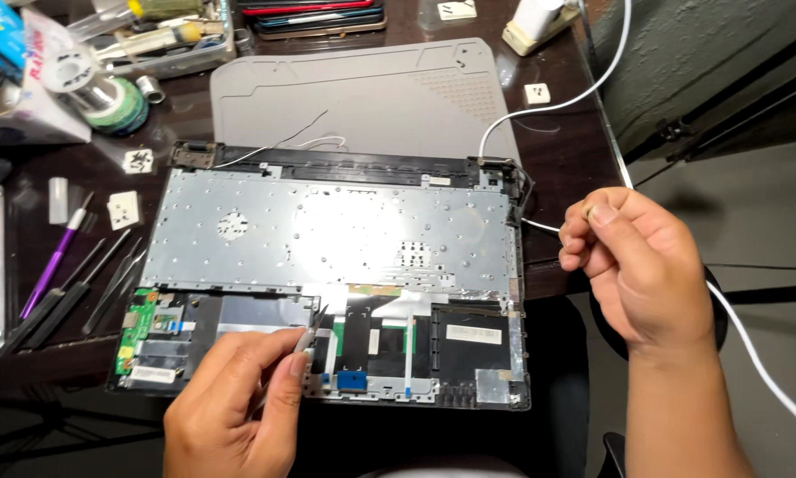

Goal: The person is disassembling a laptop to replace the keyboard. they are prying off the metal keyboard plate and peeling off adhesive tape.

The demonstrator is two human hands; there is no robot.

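Head view: left hand (pixel 230 407) pinches fine metal tweezers (pixel 309 335) over the flat ribbon cables (pixel 408 345) of one opened laptop base (pixel 327 239), which lies on the dark desk (pixel 88 265) by the front edge. Right hand (pixel 637 261) is curled closed beside it, contents hidden. Cables look thin, limp, easily torn; best gripped at the stiffened end. Two pale ribbons are visible.

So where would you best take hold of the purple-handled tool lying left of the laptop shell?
Probably the purple-handled tool is best gripped mid-handle, coming from above and pinching across its width. It lies flat on the table, slanting with its tip up-right, and black tools lie close on its right, so the left side looks freer.
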